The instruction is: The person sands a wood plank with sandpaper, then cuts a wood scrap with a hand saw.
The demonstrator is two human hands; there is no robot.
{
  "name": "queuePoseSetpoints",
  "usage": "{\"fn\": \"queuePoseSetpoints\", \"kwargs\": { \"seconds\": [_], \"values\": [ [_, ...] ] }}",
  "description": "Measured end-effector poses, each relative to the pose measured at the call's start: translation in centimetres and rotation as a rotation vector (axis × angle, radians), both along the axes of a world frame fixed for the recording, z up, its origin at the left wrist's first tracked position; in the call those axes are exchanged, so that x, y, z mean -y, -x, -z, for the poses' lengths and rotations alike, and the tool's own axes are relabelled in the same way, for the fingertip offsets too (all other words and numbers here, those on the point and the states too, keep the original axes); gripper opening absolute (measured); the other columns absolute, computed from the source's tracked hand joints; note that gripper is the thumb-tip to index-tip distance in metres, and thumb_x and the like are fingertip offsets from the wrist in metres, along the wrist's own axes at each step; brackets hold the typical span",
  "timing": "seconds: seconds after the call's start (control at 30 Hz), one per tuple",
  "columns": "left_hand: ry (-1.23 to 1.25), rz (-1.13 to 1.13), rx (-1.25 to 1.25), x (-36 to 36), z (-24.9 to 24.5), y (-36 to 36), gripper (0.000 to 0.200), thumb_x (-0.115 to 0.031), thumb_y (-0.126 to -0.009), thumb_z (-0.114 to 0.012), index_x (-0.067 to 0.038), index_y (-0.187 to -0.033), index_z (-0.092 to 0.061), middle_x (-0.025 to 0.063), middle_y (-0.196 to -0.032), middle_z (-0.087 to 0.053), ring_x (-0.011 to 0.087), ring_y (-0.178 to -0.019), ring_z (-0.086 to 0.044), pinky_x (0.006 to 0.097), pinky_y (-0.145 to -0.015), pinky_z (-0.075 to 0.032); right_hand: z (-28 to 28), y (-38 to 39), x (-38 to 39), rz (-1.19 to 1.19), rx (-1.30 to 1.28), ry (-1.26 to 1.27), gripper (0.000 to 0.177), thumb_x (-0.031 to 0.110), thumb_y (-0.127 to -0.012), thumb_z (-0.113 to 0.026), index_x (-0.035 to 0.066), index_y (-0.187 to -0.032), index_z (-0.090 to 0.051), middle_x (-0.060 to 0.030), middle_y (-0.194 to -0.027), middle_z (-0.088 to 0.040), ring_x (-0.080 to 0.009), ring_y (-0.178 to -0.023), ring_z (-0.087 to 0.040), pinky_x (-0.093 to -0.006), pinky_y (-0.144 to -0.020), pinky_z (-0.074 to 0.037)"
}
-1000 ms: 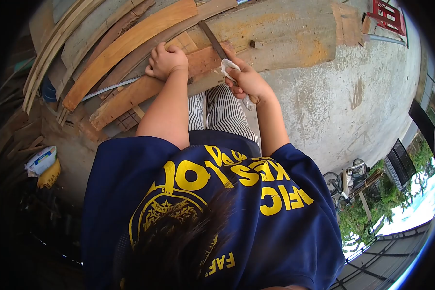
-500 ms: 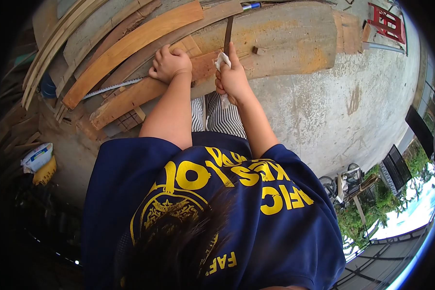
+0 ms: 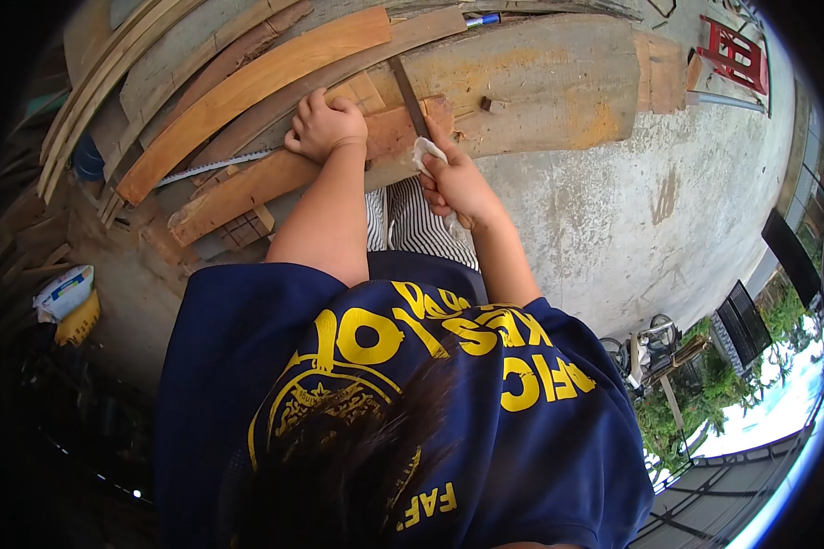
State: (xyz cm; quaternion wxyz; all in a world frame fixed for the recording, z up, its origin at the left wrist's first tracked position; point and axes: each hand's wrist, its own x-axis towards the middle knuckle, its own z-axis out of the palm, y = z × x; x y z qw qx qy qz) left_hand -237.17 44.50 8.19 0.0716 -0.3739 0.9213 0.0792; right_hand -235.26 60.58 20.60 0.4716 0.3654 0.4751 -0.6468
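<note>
My left hand [image 3: 328, 126] is closed over a curved wooden piece [image 3: 247, 195], pressing on its top. In my right hand [image 3: 460, 186] is a long, dark, flat file [image 3: 405, 90], its handle end wrapped in a white cloth [image 3: 428, 154]. The file slants up and left across the wooden piece near its right end [image 3: 438, 112]. Beneath lies a broad worn plank [image 3: 558, 82], with a small dark block [image 3: 494, 105] on it. A toothed saw blade [image 3: 215, 168] rests left of my left hand, partly hidden under wood.
Several curved boards, including an orange-brown one [image 3: 256, 99], lie at the upper left. A blue marker [image 3: 482, 19] sits at the top. A red plastic stool [image 3: 735, 55] is at the upper right, above the concrete floor [image 3: 604, 210]. Bags [image 3: 69, 302] lie lower left.
My right hand has moved down and right, drawing the file back towards me and tilting it left. The wooden piece's right end shows more. My left hand has stayed in place.
</note>
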Motion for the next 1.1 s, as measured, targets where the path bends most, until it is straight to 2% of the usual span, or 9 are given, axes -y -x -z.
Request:
{"fn": "queuePoseSetpoints", "kwargs": {
  "seconds": [0.23,0.5,0.63,0.73,0.83,0.87,0.9,0.97,1.1],
  "values": [
    [0.001,0.005,0.003,0.0,0.2,-0.2,0.033,-0.029,-0.079,-0.047,-0.023,-0.106,-0.065,-0.0019,-0.117,-0.061,0.0173,-0.106,-0.054,0.0409,-0.097,-0.027,0.5,4.0,-8.1,0.164,-0.139,-0.257,0.062,0.006,-0.094,-0.033,0.023,-0.149,-0.011,-0.0002,-0.066,-0.04,-0.007,-0.046,-0.033,-0.0213,-0.039,-0.027],
    [-0.013,0.0,0.021,0.0,0.0,-0.1,0.034,-0.029,-0.08,-0.046,-0.022,-0.107,-0.064,-0.0013,-0.118,-0.06,0.0177,-0.107,-0.054,0.0415,-0.098,-0.026,3.0,0.6,-0.7,-0.058,-0.324,-0.394,0.059,0.006,-0.094,-0.034,0.021,-0.148,-0.015,0.0014,-0.06,-0.039,-0.0072,-0.043,-0.035,-0.0234,-0.038,-0.029],
    [-0.028,-0.005,0.024,0.0,-0.3,0.0,0.034,-0.029,-0.08,-0.046,-0.022,-0.108,-0.064,-0.0011,-0.119,-0.06,0.0179,-0.108,-0.053,0.0419,-0.098,-0.026,3.0,3.5,-3.4,0.061,-0.301,-0.544,0.057,0.008,-0.095,-0.034,0.022,-0.148,-0.017,0.0014,-0.059,-0.038,-0.0073,-0.042,-0.032,-0.0244,-0.037,-0.029],
    [-0.022,-0.003,0.023,-0.1,-0.2,0.0,0.034,-0.029,-0.08,-0.046,-0.022,-0.108,-0.064,-0.0011,-0.119,-0.06,0.0182,-0.108,-0.054,0.0415,-0.098,-0.026,3.6,6.4,-6.3,-0.115,-0.326,-0.649,0.061,0.006,-0.092,-0.033,0.02,-0.148,-0.014,0.0011,-0.058,-0.038,-0.0078,-0.043,-0.032,-0.0253,-0.038,-0.03],
    [-0.016,-0.003,0.028,0.0,-0.2,0.0,0.034,-0.03,-0.079,-0.047,-0.022,-0.107,-0.064,-0.0012,-0.118,-0.06,0.0182,-0.107,-0.054,0.0413,-0.098,-0.026,3.6,6.9,-6.1,-0.208,-0.323,-0.694,0.067,0.002,-0.087,-0.032,0.019,-0.149,-0.012,0.0006,-0.059,-0.04,-0.009,-0.043,-0.034,-0.026,-0.039,-0.032],
    [-0.019,-0.003,0.025,0.0,-0.2,0.0,0.034,-0.03,-0.079,-0.047,-0.022,-0.107,-0.064,-0.0012,-0.118,-0.06,0.0182,-0.107,-0.054,0.0413,-0.098,-0.026,3.5,6.7,-5.6,-0.183,-0.31,-0.641,0.069,0.0,-0.084,-0.03,0.015,-0.149,-0.01,-0.009,-0.07,-0.053,-0.0142,-0.047,-0.046,-0.0307,-0.042,-0.04],
    [-0.017,-0.003,0.026,0.0,-0.2,0.0,0.034,-0.03,-0.079,-0.047,-0.022,-0.107,-0.064,-0.0012,-0.118,-0.061,0.0181,-0.107,-0.054,0.0412,-0.098,-0.026,3.4,6.2,-5.1,-0.177,-0.295,-0.601,0.069,0.0,-0.085,-0.03,0.014,-0.149,-0.009,-0.0106,-0.074,-0.054,-0.0146,-0.048,-0.046,-0.0314,-0.042,-0.041],
    [-0.018,-0.001,0.026,0.0,0.0,-0.1,0.034,-0.03,-0.079,-0.047,-0.022,-0.107,-0.064,-0.0012,-0.118,-0.061,0.018,-0.106,-0.054,0.0412,-0.097,-0.026,3.1,5.5,-3.6,-0.125,-0.337,-0.594,0.07,0.0,-0.085,-0.031,0.018,-0.149,-0.008,-0.0012,-0.059,-0.04,-0.0113,-0.045,-0.036,-0.0269,-0.041,-0.033],
    [-0.017,0.002,-0.023,0.0,0.3,-0.1,0.031,-0.028,-0.078,-0.05,-0.021,-0.105,-0.064,-0.0001,-0.117,-0.06,0.019,-0.105,-0.054,0.0422,-0.098,-0.026,1.2,5.2,-3.5,-0.11,-0.284,-0.501,0.069,0.001,-0.086,-0.031,0.018,-0.149,-0.009,-0.0007,-0.061,-0.039,-0.0104,-0.045,-0.035,-0.0262,-0.041,-0.031]
  ]
}}
